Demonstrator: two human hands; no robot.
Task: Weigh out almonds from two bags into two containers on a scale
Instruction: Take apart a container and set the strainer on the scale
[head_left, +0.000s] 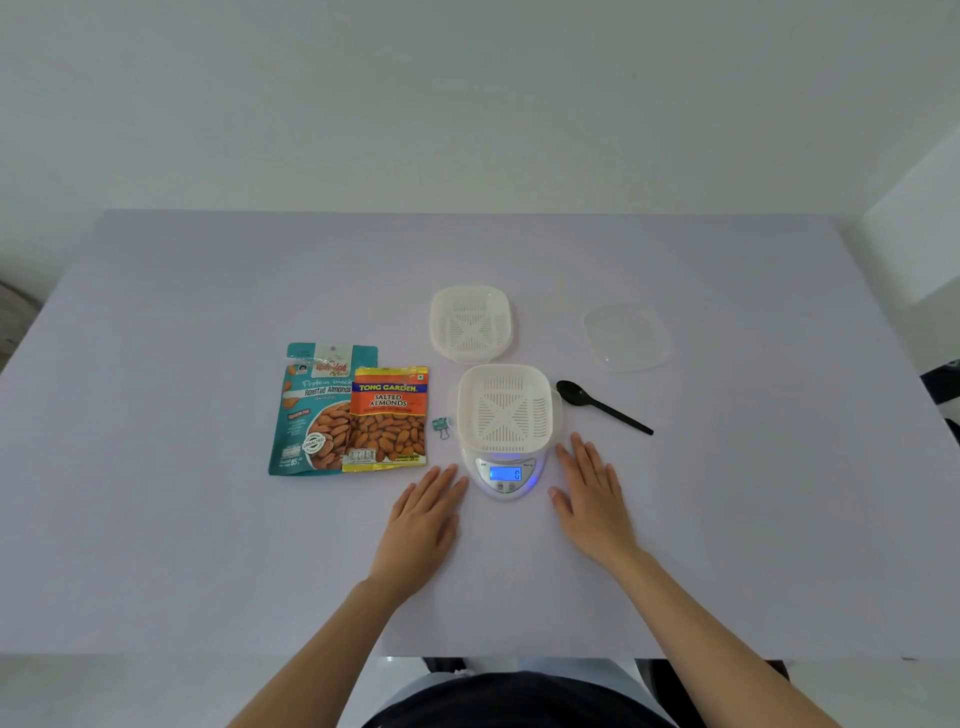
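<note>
Scale basket (505, 410) sits empty (rear basket (470, 322) too); left hand (423, 525), right hand (592, 501) lie flat.

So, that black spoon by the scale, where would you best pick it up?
By the thin handle near its free end, pinched from above, coming from the right with the right hand. The spoon lies flat on the table, its bowl close to the container on the scale, while the handle points away to the right, with bare table around it.

Flat left hand (423, 525) at nine o'clock and right hand (592, 499) at three flank a white digital scale (506, 475) bearing a slotted white plastic container (505, 408).
</note>
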